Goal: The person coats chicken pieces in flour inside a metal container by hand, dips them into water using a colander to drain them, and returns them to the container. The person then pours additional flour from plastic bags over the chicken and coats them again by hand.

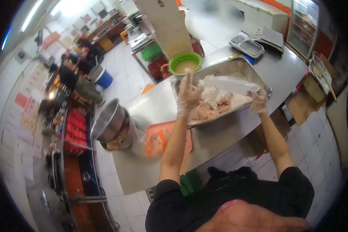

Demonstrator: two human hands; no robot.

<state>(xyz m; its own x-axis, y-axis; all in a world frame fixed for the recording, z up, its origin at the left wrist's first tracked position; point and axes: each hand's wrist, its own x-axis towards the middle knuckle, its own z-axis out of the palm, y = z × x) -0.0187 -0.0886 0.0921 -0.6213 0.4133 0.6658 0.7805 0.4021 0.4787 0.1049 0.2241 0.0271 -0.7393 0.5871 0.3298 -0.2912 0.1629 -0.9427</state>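
A large metal tray (241, 106) holds pale raw meat pieces (208, 110) and white flour. Above its left part is my left hand (188, 94), in a clear glove, with fingers raised and pressed together; what they hold, if anything, is too small to make out. My right hand (259, 99), also gloved, is closed at the tray's right side on a translucent plastic bag (232, 83). The bag stretches across the tray toward my left hand. Behind the tray stands a green bowl (185, 63) of cloudy liquid.
Left on the steel table (135, 178) are a tilted metal pot (109, 120), a plastic bag and an orange-pink tray (187, 141). Foil-like containers (247, 46) lie at the back right. Several people work at the far left, near a blue bucket (103, 78).
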